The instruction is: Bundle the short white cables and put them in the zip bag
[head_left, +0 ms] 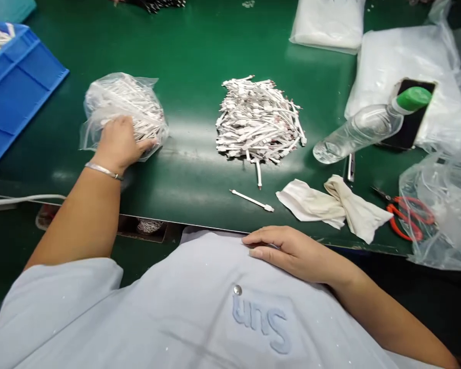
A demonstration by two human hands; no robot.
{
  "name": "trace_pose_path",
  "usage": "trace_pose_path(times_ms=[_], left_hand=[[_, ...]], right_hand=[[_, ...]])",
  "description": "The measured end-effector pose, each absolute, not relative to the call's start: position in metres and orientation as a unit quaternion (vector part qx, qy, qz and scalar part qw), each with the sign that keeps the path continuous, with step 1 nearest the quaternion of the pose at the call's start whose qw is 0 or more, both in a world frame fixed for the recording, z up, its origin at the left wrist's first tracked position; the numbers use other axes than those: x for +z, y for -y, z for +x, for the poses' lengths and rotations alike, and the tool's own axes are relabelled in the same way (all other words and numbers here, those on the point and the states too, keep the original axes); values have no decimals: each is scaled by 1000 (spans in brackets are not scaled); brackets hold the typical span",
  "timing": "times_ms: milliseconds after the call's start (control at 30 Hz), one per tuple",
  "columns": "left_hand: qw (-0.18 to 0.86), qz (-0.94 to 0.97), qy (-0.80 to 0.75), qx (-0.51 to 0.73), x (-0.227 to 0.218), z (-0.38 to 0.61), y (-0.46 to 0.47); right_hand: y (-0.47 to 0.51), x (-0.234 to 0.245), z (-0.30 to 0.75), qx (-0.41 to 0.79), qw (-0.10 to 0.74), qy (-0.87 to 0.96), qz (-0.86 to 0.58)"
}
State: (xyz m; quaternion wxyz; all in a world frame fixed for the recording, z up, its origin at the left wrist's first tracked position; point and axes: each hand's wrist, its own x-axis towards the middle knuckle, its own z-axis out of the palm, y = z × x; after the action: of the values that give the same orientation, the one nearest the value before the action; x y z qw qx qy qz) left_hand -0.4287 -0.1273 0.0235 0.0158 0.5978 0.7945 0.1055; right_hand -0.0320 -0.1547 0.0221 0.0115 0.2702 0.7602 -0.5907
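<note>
The left grip [117, 143] is resting on a clear plastic bag [123, 115] of slender white parts, its fingers curving across the near side as if steadying it, though I cannot tell whether it is clamping. The right grip [288, 251] is lying open on a pale blue shirt [176, 307], well apart from the loose white pile [259, 120] on the green table [192, 51].

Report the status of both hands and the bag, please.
Left hand on plastic bag of white parts. Right hand resting on shirt, holding nothing. Loose pile of white parts beside bag, nothing between them.
</note>
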Motion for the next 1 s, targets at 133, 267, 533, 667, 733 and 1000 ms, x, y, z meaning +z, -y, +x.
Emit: trace_pose_path(times_ms=[133,267,533,667,733,1000], left_hand=[[52,653,-735,172,28,-377,150],[98,835,-536,79,33,-278,161],[48,937,-327,-117,22,-177,140],[69,926,-358,-104,20,-179,135],[99,913,-391,-65,22,-187,130],[287,542,-645,456,44,-256,115]], right_hand=[[153,18,5,-543,-43,-762,350],[150,17,35,-514,-89,-724,452],[132,23,76,-236,-212,-678,663],[78,24,86,-135,-173,-658,720],[42,21,85,-116,-144,-660,728],[-33,12,65,-106,33,-655,747]])
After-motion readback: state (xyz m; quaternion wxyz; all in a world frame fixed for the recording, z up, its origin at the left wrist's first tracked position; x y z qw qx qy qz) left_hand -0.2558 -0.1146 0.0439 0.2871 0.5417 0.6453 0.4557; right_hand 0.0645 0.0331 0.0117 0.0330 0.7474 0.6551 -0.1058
